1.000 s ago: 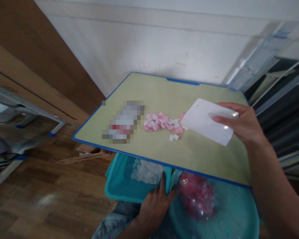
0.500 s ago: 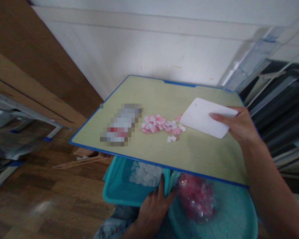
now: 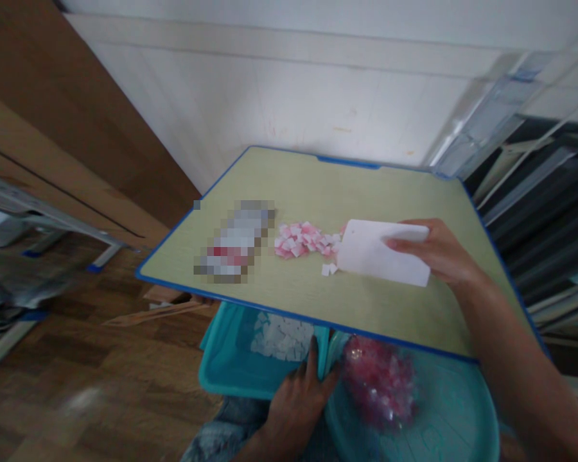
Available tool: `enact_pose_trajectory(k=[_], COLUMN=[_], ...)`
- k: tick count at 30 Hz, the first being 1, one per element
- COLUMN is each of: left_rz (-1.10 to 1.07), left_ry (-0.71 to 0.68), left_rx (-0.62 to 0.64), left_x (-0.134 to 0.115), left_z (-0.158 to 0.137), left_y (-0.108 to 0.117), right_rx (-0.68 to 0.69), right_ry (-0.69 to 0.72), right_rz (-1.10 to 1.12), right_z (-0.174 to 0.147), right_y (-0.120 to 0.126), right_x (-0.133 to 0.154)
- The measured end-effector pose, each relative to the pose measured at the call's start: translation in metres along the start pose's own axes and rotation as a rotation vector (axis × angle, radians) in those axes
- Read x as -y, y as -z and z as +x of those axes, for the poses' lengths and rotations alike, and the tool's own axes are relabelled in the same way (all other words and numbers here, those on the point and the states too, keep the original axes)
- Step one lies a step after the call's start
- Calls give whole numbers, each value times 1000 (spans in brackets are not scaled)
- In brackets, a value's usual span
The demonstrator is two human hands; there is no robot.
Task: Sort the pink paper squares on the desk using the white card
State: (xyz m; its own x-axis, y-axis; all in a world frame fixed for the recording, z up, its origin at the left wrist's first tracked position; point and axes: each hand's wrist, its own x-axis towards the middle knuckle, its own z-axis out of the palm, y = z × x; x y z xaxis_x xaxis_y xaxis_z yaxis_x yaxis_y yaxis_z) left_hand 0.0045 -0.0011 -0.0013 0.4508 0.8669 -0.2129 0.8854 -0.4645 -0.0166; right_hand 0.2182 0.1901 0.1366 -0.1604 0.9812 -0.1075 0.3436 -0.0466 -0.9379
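My right hand point(image 3: 436, 253) is closed on a flat white plastic scraper point(image 3: 380, 256) with a small hole near one corner. Its left edge meets the right end of a heap of small pink and white square pieces point(image 3: 301, 239) on the pale yellow-green board point(image 3: 289, 173) with a blue rim. A couple of white squares point(image 3: 329, 269) lie just in front of the heap. Below the board, my left hand point(image 3: 301, 398) grips the right wall of a turquoise tub point(image 3: 231, 378), its index finger over the rim. White squares point(image 3: 282, 337) lie inside that tub.
A blurred-out object point(image 3: 236, 240) lies on the board's left part. Beside the tub, a round turquoise basin point(image 3: 455, 410) holds a clear bag of pinkish-red contents point(image 3: 380, 382). A white wall point(image 3: 293, 96) rises behind the board; dark racked panels point(image 3: 553, 205) stand at the right.
My right hand has brought the scraper left and toward me, so its edge now reaches the heap and has slightly shifted the loose squares left. The left hand stays on the tub.
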Motion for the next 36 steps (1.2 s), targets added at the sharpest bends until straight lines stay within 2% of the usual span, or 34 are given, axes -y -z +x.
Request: enact_pose_trajectory(k=[4,7,10,16,22,28,36], left_rz=[3,-1,4,25,1,-10,-25], left_ry=[9,10,9,3,8,8,16], left_rx=[17,22,21,-12,-29,-26,-21], left_x=[0,0,0,-1,-1,-1,-2], left_z=[0,0,1,0,0,0,0], left_y=[2,3,3,2,1,-1,-1], right_rx=[8,-73,-93,60,8,159,111], right_ry=[41,72,98,163,231,187,197], right_rz=[75,32,-40,-82,-159,-179,-126], right_z=[-2,-1,-1,-6,-6,-11,-7], right_y=[-10,-10,-11,-25,-28,-37,-38], right_x=[2,1,-1,0,2,2,-4])
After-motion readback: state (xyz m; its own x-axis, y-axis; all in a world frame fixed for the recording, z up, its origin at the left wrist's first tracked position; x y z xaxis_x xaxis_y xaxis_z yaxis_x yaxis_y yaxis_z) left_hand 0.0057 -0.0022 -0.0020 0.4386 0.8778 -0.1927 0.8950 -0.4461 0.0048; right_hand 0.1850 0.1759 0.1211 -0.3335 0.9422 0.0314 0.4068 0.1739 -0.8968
